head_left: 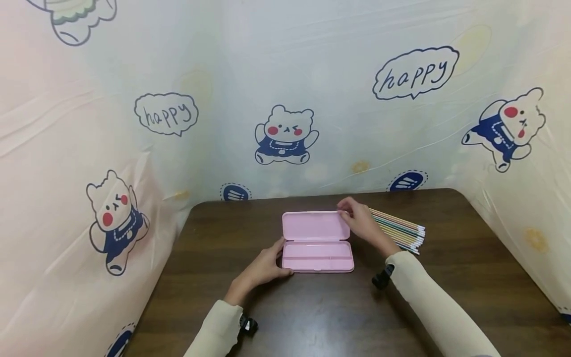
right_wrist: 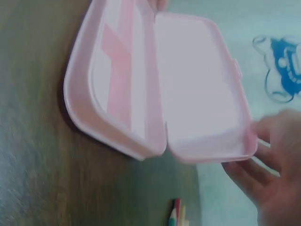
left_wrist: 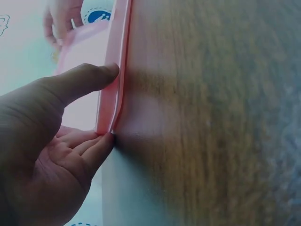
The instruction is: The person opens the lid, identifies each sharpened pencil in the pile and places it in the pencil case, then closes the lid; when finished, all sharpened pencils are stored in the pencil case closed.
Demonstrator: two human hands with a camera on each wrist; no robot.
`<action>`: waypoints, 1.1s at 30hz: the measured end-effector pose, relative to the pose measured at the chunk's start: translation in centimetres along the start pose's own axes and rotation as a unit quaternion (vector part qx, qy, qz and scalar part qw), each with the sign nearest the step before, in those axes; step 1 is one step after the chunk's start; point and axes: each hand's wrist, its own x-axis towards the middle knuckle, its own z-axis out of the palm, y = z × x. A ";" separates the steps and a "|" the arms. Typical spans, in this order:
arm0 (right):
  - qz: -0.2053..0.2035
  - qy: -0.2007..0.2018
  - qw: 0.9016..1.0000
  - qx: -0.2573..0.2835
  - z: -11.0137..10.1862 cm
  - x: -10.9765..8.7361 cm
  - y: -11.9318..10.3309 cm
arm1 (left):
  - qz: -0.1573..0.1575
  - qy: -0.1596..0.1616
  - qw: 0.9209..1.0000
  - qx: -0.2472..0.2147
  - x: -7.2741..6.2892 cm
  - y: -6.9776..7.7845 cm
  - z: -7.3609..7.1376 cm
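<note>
A pink pencil case (head_left: 308,249) lies on the table with its lid (head_left: 312,226) raised at the back. Its base holds nothing and is split by low dividers, as the right wrist view also shows. My left hand (head_left: 265,265) grips the base at its left end, thumb (left_wrist: 96,77) on the front wall and fingers around the corner. At the lid's far right corner, my right hand (head_left: 360,220) holds the edge between thumb and fingers. Several pencils (head_left: 399,230) with white ends lie just right of the case, partly hidden behind the right hand and forearm.
The dark wooden table (head_left: 321,307) has rounded far corners. A pale curtain (head_left: 285,64) printed with bears and the word "happy" hangs behind it and along both sides. Each wrist wears a small black camera (head_left: 382,277).
</note>
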 end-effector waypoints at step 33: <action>0.046 -0.046 0.998 -0.021 -4.5 -0.7 1.6 | -0.020 0.009 1.000 0.019 -1.4 -0.9 0.0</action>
